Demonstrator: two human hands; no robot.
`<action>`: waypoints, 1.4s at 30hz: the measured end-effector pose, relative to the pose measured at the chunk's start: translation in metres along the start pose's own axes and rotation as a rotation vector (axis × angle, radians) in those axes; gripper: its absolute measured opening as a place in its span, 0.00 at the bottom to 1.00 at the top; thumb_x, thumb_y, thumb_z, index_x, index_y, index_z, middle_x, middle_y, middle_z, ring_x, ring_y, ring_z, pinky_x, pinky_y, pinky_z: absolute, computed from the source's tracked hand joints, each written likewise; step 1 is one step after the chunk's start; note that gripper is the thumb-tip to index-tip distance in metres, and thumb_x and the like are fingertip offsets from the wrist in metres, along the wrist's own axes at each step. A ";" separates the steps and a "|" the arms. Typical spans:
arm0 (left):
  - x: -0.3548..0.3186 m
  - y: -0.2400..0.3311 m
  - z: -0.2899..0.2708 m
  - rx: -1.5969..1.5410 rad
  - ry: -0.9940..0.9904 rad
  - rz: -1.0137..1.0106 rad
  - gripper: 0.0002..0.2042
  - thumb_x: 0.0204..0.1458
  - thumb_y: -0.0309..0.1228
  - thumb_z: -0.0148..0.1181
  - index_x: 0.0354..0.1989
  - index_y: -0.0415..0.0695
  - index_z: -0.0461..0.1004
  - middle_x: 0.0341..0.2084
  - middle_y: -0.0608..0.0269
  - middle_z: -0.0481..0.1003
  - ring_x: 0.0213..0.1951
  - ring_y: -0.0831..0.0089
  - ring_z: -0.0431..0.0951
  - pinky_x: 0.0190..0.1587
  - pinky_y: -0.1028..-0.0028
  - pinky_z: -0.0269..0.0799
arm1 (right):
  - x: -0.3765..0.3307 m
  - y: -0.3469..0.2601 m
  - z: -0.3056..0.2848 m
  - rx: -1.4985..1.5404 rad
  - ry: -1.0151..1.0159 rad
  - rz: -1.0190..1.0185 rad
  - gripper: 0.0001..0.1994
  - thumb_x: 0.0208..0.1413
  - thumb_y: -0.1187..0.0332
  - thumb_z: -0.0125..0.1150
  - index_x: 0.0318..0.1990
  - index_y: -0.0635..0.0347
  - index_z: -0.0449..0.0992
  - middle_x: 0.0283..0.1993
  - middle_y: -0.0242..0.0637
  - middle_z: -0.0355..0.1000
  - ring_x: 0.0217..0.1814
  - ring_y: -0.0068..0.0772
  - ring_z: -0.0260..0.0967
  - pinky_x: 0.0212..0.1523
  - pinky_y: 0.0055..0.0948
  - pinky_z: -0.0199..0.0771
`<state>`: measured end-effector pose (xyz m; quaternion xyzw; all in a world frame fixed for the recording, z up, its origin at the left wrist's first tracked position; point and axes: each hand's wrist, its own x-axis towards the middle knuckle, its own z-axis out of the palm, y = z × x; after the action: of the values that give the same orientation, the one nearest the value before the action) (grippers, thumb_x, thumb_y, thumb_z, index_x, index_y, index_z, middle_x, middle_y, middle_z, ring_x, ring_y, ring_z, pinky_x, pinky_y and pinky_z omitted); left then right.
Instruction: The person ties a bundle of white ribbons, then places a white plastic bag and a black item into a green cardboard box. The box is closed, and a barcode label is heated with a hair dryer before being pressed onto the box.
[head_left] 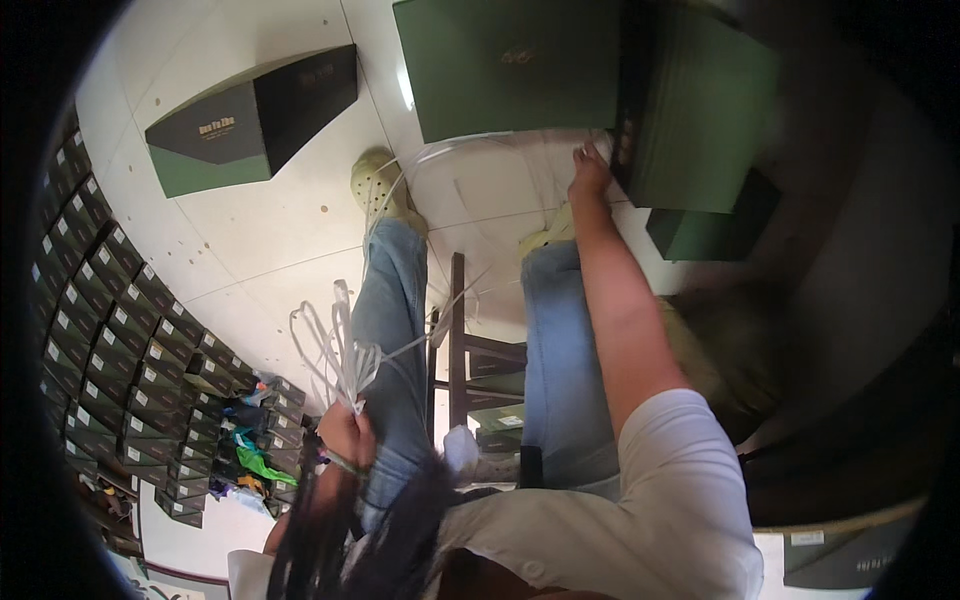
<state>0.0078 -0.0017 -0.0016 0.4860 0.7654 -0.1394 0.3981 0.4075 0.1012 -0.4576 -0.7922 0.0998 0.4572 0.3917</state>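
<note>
My left hand (345,432) is closed around a looped bundle of thin white plastic strap (355,365), held over my left thigh. Strands trail from the bundle across my leg and down toward the floor. Stretched far ahead, my right hand (590,172) is closed, its fingertips pinched at a loose strand beside the near edge of a large green box (510,70); the exact grip is small and hard to see. That strand arcs along the floor in front of the box. Right of the hand stands another green box (690,110).
A dark green and black box (255,120) lies on the tiled floor at far left. A smaller green box (715,220) sits at right. Stacked shoe-type boxes (130,370) line the left side. Between my legs is a dark-framed stool (458,340). Colourful wrappings (255,455) lie by the stacks.
</note>
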 end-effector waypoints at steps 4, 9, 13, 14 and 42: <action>-0.004 0.008 0.009 0.001 0.044 0.079 0.11 0.47 0.26 0.52 0.39 0.45 0.75 0.25 0.46 0.74 0.29 0.46 0.75 0.31 0.56 0.69 | -0.082 -0.074 -0.044 0.358 0.098 0.102 0.07 0.60 0.72 0.52 0.42 0.60 0.76 0.30 0.28 0.63 0.31 0.24 0.59 0.34 0.22 0.63; 0.006 0.016 0.013 0.065 -0.012 0.131 0.05 0.54 0.33 0.52 0.34 0.46 0.70 0.24 0.49 0.75 0.28 0.47 0.75 0.32 0.53 0.69 | -0.162 -0.169 -0.085 0.384 -0.027 -0.232 0.08 0.63 0.70 0.47 0.43 0.61 0.71 0.29 0.26 0.60 0.28 0.21 0.56 0.32 0.20 0.60; -0.005 0.029 0.007 0.135 -0.063 0.109 0.09 0.58 0.38 0.47 0.35 0.47 0.71 0.24 0.48 0.76 0.28 0.46 0.76 0.31 0.52 0.70 | -0.324 -0.263 -0.102 0.016 -0.114 -0.646 0.08 0.65 0.68 0.44 0.41 0.61 0.70 0.33 0.26 0.62 0.29 0.17 0.55 0.31 0.18 0.58; -0.001 0.033 0.001 0.145 -0.100 0.099 0.10 0.59 0.39 0.47 0.36 0.47 0.71 0.25 0.48 0.76 0.30 0.46 0.76 0.33 0.53 0.70 | -0.364 -0.281 -0.111 -0.012 -0.069 -0.719 0.08 0.65 0.68 0.44 0.41 0.61 0.69 0.34 0.26 0.63 0.29 0.16 0.55 0.31 0.18 0.58; -0.233 0.180 -0.374 -1.342 -0.516 0.765 0.23 0.62 0.47 0.46 0.54 0.39 0.67 0.31 0.55 0.77 0.36 0.69 0.79 0.44 0.69 0.76 | -0.879 -0.476 -0.061 -0.381 -1.672 -0.149 0.25 0.67 0.46 0.35 0.56 0.58 0.63 0.48 0.47 0.72 0.25 0.20 0.67 0.21 0.16 0.58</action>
<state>0.0333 0.1629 0.4439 0.3244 0.3512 0.3870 0.7885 0.1984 0.2026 0.5165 -0.2519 -0.3524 0.8726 0.2259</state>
